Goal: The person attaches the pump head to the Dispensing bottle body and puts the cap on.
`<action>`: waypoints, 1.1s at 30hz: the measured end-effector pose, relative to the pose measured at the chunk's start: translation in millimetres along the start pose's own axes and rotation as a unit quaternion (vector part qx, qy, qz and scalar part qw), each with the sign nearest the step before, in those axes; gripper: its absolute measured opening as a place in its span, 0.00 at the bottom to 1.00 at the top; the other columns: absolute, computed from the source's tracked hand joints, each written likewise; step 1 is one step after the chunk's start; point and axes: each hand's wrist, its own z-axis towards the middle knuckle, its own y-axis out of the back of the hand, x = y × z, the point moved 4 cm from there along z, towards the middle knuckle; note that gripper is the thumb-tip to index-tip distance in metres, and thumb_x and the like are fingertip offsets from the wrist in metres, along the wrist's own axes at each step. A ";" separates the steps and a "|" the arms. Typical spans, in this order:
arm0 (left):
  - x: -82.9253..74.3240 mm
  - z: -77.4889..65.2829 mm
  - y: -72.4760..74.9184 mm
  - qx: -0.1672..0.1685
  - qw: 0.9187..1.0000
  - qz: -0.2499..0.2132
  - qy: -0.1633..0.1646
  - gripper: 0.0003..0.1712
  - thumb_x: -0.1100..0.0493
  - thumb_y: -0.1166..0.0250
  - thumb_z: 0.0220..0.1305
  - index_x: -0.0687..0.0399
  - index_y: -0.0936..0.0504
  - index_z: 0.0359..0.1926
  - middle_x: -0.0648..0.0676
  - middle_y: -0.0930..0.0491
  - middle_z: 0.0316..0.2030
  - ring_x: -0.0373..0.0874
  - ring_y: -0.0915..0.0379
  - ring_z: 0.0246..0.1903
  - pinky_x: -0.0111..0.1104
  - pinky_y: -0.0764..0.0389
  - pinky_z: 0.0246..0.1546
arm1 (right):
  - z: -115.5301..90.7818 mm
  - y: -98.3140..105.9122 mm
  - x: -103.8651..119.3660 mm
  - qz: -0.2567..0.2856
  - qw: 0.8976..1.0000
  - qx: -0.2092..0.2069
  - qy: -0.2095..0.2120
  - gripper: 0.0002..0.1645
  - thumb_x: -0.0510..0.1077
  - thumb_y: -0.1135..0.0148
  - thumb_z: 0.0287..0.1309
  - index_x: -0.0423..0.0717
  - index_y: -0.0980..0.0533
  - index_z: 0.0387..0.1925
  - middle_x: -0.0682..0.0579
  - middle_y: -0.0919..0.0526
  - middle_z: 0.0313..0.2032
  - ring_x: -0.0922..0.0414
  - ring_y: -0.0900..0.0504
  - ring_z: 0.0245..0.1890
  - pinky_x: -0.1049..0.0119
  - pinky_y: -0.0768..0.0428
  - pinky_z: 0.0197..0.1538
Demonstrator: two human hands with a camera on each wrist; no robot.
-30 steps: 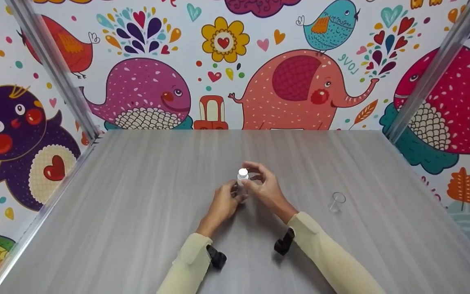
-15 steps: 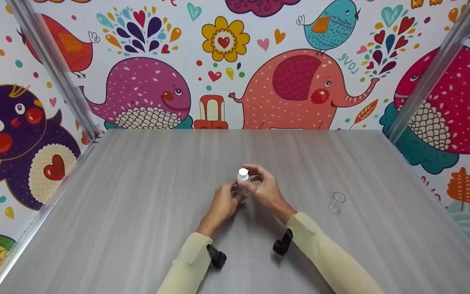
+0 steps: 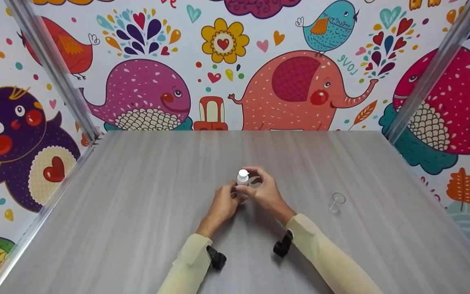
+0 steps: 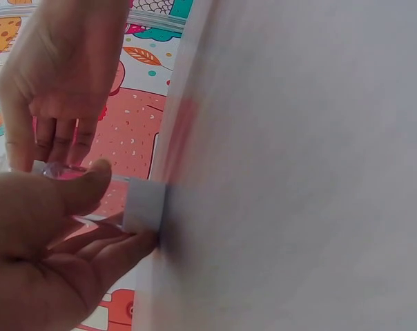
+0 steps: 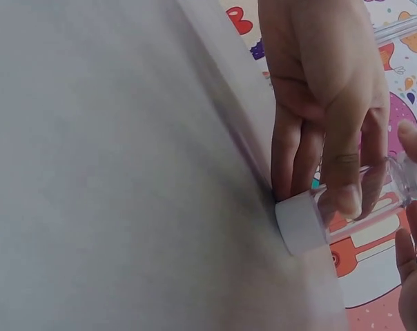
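"Well, where did the bottle (image 5: 377,212) stand?"
"Upright, white cap (image 3: 243,173) uppermost, lower body gripped by the left hand (image 3: 223,201)."
"And the right hand (image 3: 268,192)?"
"It sat close about the cap; whether it pinched, I could not tell."
"Other items?"
"Clear cup (image 3: 333,206), one: stood on the table (image 3: 153,183), rightward."

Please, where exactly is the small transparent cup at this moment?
In the head view, the transparent cup is on the grey table, right of centre, to the right of the right hand at the white-topped bottle.
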 end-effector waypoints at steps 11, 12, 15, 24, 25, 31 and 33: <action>1.9 1.7 -1.5 0.003 1.000 -0.007 0.012 0.19 0.62 0.35 0.55 0.60 0.25 0.49 0.63 0.23 0.51 0.54 0.25 0.51 0.40 0.22 0.48 | 1.3 4.0 -1.6 0.072 0.997 0.029 -0.018 0.24 0.34 0.39 0.54 0.35 0.29 0.53 0.42 0.25 0.50 0.46 0.27 0.50 0.53 0.26 0.53; 1.7 1.7 -1.5 0.003 1.000 -0.009 0.013 0.20 0.63 0.35 0.55 0.60 0.25 0.50 0.63 0.23 0.51 0.54 0.25 0.51 0.40 0.22 0.48 | 1.3 3.7 -1.7 0.068 0.997 0.029 -0.017 0.24 0.34 0.39 0.53 0.35 0.29 0.54 0.42 0.25 0.50 0.47 0.27 0.49 0.54 0.26 0.52; 1.6 1.6 -1.6 0.005 1.000 -0.011 0.016 0.22 0.63 0.35 0.56 0.60 0.26 0.53 0.63 0.24 0.52 0.54 0.26 0.52 0.40 0.22 0.49 | 0.9 2.7 -1.3 0.055 0.998 0.029 -0.016 0.24 0.33 0.40 0.53 0.35 0.29 0.54 0.42 0.25 0.49 0.48 0.27 0.48 0.56 0.26 0.50; 1.2 1.4 -2.4 0.004 1.000 0.000 0.018 0.22 0.64 0.35 0.55 0.60 0.26 0.52 0.63 0.23 0.51 0.55 0.25 0.52 0.40 0.22 0.49 | 0.1 0.8 -2.7 0.044 0.999 -0.011 -0.023 0.19 0.32 0.38 0.50 0.35 0.25 0.47 0.41 0.21 0.43 0.48 0.26 0.44 0.63 0.27 0.43; 1.2 1.4 -2.2 0.003 1.000 0.002 0.018 0.22 0.64 0.35 0.55 0.60 0.26 0.52 0.63 0.23 0.51 0.54 0.25 0.52 0.40 0.22 0.49 | 0.3 0.8 -3.0 0.043 0.999 -0.015 -0.022 0.19 0.32 0.37 0.50 0.35 0.25 0.47 0.41 0.20 0.42 0.47 0.26 0.44 0.63 0.27 0.43; 0.8 0.2 -0.9 -0.001 1.000 0.003 0.011 0.20 0.63 0.35 0.56 0.58 0.25 0.51 0.62 0.22 0.50 0.53 0.24 0.51 0.39 0.21 0.47 | 0.8 0.7 -4.1 0.033 0.999 -0.029 -0.027 0.20 0.35 0.33 0.47 0.36 0.24 0.44 0.41 0.20 0.39 0.41 0.25 0.43 0.63 0.26 0.41; 0.3 -0.4 -0.5 -0.003 1.000 -0.001 0.005 0.19 0.63 0.36 0.56 0.57 0.24 0.50 0.62 0.22 0.49 0.53 0.24 0.50 0.39 0.21 0.46 | 0.6 0.5 -4.0 0.030 0.999 -0.032 -0.029 0.20 0.36 0.32 0.46 0.35 0.24 0.44 0.40 0.21 0.39 0.41 0.25 0.43 0.61 0.26 0.42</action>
